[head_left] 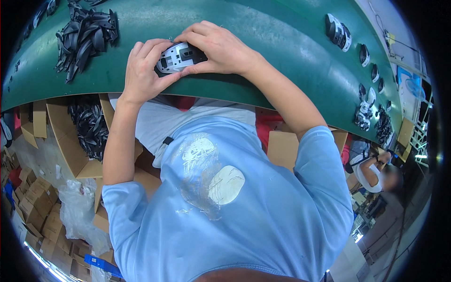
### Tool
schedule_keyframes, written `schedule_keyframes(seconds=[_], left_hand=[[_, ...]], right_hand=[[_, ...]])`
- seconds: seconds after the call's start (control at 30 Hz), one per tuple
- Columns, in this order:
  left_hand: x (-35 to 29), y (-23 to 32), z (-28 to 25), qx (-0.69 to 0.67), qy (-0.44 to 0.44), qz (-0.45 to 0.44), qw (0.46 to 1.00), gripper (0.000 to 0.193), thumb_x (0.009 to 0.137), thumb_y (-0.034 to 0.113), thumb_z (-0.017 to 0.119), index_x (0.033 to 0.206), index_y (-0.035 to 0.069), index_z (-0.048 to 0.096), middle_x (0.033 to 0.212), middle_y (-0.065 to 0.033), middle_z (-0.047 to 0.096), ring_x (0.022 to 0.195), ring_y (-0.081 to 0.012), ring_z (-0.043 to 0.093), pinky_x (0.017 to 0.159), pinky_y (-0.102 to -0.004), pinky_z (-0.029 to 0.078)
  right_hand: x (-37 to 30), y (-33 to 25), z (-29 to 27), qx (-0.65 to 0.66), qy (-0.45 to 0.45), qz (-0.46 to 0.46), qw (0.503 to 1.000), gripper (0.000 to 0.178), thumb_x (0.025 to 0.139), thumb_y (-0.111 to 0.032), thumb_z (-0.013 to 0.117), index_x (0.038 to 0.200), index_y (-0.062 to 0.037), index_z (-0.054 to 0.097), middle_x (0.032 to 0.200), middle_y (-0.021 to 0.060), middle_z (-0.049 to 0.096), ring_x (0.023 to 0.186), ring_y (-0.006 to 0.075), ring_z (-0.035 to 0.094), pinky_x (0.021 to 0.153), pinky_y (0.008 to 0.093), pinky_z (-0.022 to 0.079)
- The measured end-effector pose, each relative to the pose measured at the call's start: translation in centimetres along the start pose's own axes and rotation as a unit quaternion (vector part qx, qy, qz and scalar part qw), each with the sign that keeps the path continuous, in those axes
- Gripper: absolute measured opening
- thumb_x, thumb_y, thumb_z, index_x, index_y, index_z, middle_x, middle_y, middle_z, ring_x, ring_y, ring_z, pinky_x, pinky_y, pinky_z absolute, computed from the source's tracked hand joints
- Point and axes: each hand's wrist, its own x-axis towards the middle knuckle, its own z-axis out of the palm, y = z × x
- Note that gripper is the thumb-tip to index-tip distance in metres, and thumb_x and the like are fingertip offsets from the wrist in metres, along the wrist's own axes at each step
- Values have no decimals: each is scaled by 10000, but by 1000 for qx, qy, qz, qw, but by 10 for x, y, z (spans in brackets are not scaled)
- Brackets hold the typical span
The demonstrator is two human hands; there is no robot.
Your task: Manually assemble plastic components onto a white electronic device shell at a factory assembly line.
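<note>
A grey and black plastic mouse-shaped shell rests on the green conveyor belt, held between both hands. My left hand grips its left and lower side with the fingers curled over the top. My right hand covers its right side, thumb pressed along the lower edge. A heap of black plastic parts lies on the belt to the left of my left hand.
More assembled shells sit in a row along the belt to the right, with a second pile of black parts. An open cardboard box of black parts stands below left. Another person works at the right.
</note>
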Motion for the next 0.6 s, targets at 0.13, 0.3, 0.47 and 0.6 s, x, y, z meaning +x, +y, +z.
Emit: schedule_keyframes(seconds=[0.13,0.3,0.47,0.6], left_hand=[[1,-7,0,3,-6,16,1000,561,657,252,870,1134,33,673,1136,-117,685,1004,-310,629,866,-398,476],[3,-4,-6,17,-19,33,999,544,654,254,865,1113,29,677,1129,-122,684,1011,-313,622,865,-401,482],[-7,12,-9,19,76,112,991,609,629,232,878,1161,43,648,1248,-106,683,1048,-326,596,900,-411,483],[-23,38,-29,10,102,152,983,647,634,247,896,1181,32,626,1285,-146,671,1031,-330,615,909,-409,486]], right_hand=[[2,0,-1,-5,-17,4,1000,590,727,-446,845,1164,-84,681,1010,90,674,957,321,617,850,429,538],[-3,-1,5,-4,-14,18,1000,592,714,-455,853,1160,-101,689,982,85,666,939,299,619,829,418,539],[-14,-19,-6,14,112,-13,994,671,664,-412,907,1192,-67,676,1040,84,697,954,291,644,853,394,528],[-24,-52,-19,68,167,-70,981,701,619,-356,956,1172,-34,671,1092,101,714,944,282,673,835,372,537]])
